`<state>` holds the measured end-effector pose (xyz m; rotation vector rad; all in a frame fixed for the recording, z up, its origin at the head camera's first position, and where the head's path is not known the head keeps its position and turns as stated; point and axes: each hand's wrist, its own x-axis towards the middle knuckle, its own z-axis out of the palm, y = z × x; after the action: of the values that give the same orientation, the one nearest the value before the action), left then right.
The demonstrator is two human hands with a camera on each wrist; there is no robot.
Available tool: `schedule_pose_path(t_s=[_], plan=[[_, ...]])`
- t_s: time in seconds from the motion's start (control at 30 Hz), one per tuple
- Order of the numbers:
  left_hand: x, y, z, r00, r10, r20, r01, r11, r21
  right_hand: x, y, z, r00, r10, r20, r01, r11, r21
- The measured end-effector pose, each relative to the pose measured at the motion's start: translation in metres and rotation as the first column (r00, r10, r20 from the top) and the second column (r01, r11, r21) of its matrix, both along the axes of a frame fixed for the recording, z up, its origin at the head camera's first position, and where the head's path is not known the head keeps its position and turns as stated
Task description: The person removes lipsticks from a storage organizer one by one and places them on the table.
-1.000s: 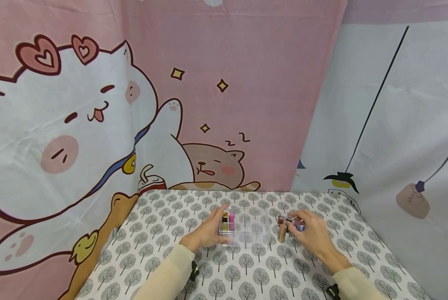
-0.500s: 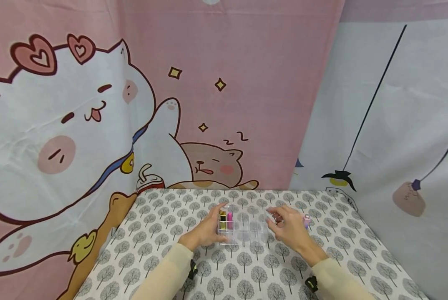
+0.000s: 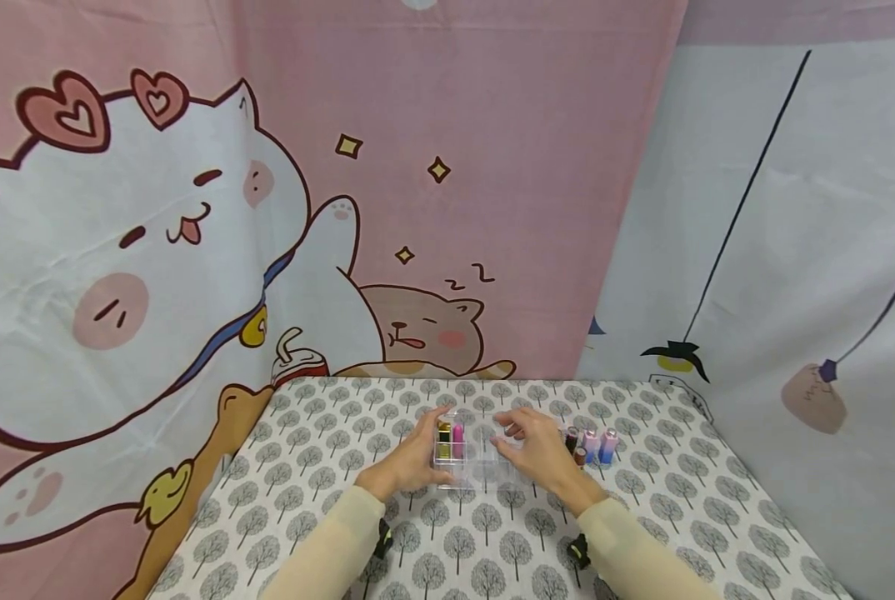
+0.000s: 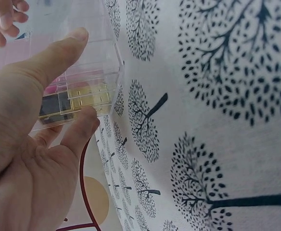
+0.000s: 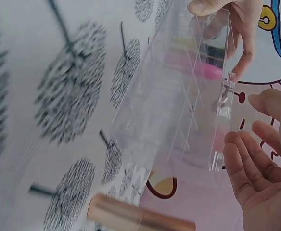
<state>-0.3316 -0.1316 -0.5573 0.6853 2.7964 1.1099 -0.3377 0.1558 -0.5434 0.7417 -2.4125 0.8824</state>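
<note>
A clear plastic compartment box (image 3: 485, 478) lies on the table. My left hand (image 3: 413, 460) grips its left end, thumb on the near side and fingers on the far side. A black-and-gold lipstick (image 3: 444, 442) and a bright pink tube (image 3: 458, 442) lie side by side in compartments at that end. My right hand (image 3: 543, 457) hovers over the box's right part. Its fingers (image 5: 251, 168) are loosely bent, apart from the thumb, and nothing shows between them in the right wrist view. A rose-gold tube (image 5: 140, 214) stands below that hand.
Right of the box stand two pink-to-blue tubes (image 3: 608, 447), a dark tube (image 3: 571, 439) and a brown tube (image 3: 580, 457). A tree-print cloth (image 3: 458, 546) covers the table. Behind it hangs a cartoon curtain (image 3: 530, 208).
My right hand has moved left from the tubes to above the box, uncovering the pink-to-blue tubes. The left hand keeps its grip on the box.
</note>
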Motion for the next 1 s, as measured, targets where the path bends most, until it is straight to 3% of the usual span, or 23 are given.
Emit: schedule_pose_path(t_s=[0.53, 1.0], plan=[[-0.003, -0.001, -0.002, 1.000, 0.001, 0.006, -0.001, 1.000, -0.019, -0.020, -0.037, -0.005, 0.987, 0.030, 0.159, -0.036, 0.999, 0.032], [-0.001, 0.000, 0.001, 0.999, -0.022, -0.037, 0.022, 1.000, 0.000, -0.021, -0.059, -0.013, 0.980, -0.077, 0.181, 0.063, 0.995, 0.083]])
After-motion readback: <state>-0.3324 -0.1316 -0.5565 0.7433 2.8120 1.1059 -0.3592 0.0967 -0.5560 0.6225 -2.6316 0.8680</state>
